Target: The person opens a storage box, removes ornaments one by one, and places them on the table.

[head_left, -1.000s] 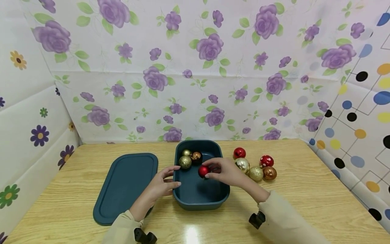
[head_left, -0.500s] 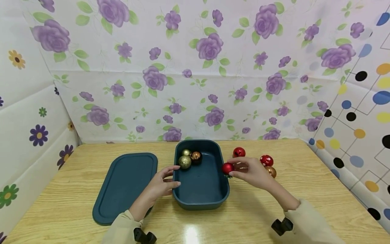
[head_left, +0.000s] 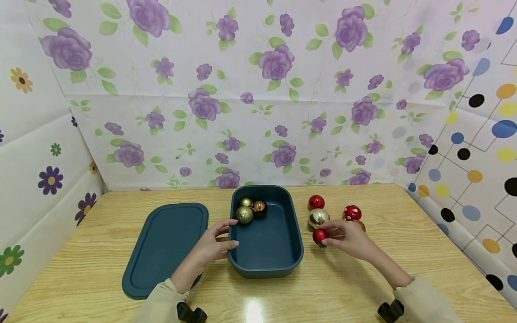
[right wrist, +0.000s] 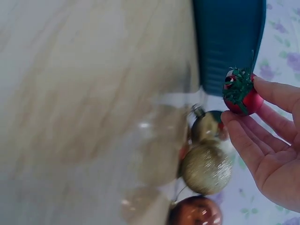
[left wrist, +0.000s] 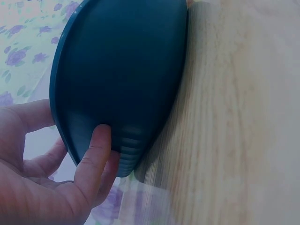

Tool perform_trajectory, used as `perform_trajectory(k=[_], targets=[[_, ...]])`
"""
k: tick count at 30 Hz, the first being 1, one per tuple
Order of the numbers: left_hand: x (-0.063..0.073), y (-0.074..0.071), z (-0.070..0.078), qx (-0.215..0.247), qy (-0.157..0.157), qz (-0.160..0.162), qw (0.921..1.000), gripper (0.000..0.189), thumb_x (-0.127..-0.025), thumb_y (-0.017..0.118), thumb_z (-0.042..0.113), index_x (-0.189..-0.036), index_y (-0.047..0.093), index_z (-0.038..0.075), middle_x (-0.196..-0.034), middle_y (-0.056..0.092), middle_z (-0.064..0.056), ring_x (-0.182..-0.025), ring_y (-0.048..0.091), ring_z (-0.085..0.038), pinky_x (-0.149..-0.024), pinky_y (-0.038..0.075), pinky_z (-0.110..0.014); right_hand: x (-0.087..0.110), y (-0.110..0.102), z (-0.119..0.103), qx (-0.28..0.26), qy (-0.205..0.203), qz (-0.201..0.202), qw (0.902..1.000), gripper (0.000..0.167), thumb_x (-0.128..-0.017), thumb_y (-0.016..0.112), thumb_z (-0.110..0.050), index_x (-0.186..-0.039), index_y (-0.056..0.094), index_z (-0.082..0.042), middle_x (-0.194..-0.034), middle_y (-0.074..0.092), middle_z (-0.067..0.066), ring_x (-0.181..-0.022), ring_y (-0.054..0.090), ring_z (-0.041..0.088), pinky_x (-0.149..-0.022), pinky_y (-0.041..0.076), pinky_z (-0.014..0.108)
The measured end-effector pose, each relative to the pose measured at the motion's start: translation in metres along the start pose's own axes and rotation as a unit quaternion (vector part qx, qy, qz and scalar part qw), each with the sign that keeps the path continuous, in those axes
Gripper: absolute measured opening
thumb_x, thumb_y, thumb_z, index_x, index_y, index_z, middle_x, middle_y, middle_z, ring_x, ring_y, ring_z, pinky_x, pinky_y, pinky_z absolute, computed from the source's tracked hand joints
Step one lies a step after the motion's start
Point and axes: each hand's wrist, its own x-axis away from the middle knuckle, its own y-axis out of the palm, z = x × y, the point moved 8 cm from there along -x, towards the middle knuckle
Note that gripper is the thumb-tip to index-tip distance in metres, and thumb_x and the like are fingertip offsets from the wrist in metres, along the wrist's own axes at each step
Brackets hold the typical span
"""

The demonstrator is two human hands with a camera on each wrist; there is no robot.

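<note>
A deep teal box [head_left: 264, 251] stands on the table with small gold and copper Christmas balls, one gold glitter ball [head_left: 244, 215] among them, in its far left corner. My left hand [head_left: 214, 242] holds its left wall, fingertips over the rim and others against the outside [left wrist: 101, 140]. To the right of the box, my right hand [head_left: 349, 240] pinches a red Christmas ball [head_left: 320, 235] between thumb and fingers. Green tinsel [right wrist: 240, 86] sits on this ball. Just behind it lies a shiny pale gold ball [head_left: 318, 218].
The teal lid [head_left: 165, 246] lies flat on the table left of the box. Behind my right hand are a shiny red ball [head_left: 316, 202] and a white-spotted red ball [head_left: 352, 212]. A gold glitter ball [right wrist: 206, 168] and a copper ball [right wrist: 197, 213] lie close by.
My right hand has carried the red Christmas ball out from over the box, rightward past its rim, to beside the pale gold ball. My left hand has stayed at the box wall.
</note>
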Motion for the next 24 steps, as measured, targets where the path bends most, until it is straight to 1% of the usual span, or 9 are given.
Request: perform_trajectory(k=[5,12,19,24], targets=[[0.0,0.0,0.0,0.002,0.0,-0.002,1.0,0.05,-0.085,0.061,0.002,-0.132,0.047,0.012,-0.136,0.036,-0.021,-0.105,0.053,-0.028,-0.073,0.051,-0.041,0.002,0.001,0.007,0.02,-0.008,-0.004,0.9998,0.031,-0.079,0.071,-0.013,-0.107,0.065,-0.002,-0.097,0.066,0.01,-0.084,0.065,0.021,-0.07,0.052,0.027],[0.0,-0.001,-0.002,0.003,0.0,-0.003,1.0,0.051,-0.085,0.061,0.002,-0.132,0.047,0.013,-0.137,0.036,-0.021,-0.106,0.052,-0.028,-0.073,0.051,-0.041,0.002,0.008,0.016,0.003,0.017,-0.036,0.9992,0.032,-0.081,0.07,-0.013,-0.108,0.063,0.002,-0.099,0.064,0.012,-0.085,0.064,0.022,-0.069,0.051,0.024],[-0.001,0.0,-0.002,0.002,0.0,-0.005,1.0,0.051,-0.085,0.061,0.002,-0.133,0.046,0.013,-0.137,0.035,-0.021,-0.107,0.052,-0.029,-0.074,0.051,-0.041,0.001,0.01,0.02,0.015,0.03,-0.049,0.9983,0.032,-0.08,0.07,-0.01,-0.107,0.063,0.004,-0.099,0.065,0.014,-0.084,0.064,0.022,-0.068,0.051,0.022],[0.0,-0.001,-0.002,0.002,-0.001,-0.002,1.0,0.051,-0.084,0.062,0.003,-0.132,0.047,0.013,-0.137,0.035,-0.021,-0.105,0.052,-0.028,-0.073,0.051,-0.041,0.0,0.011,0.022,0.012,0.032,-0.055,0.9979,0.032,-0.08,0.07,-0.011,-0.107,0.062,0.004,-0.099,0.064,0.015,-0.084,0.064,0.022,-0.068,0.051,0.022]])
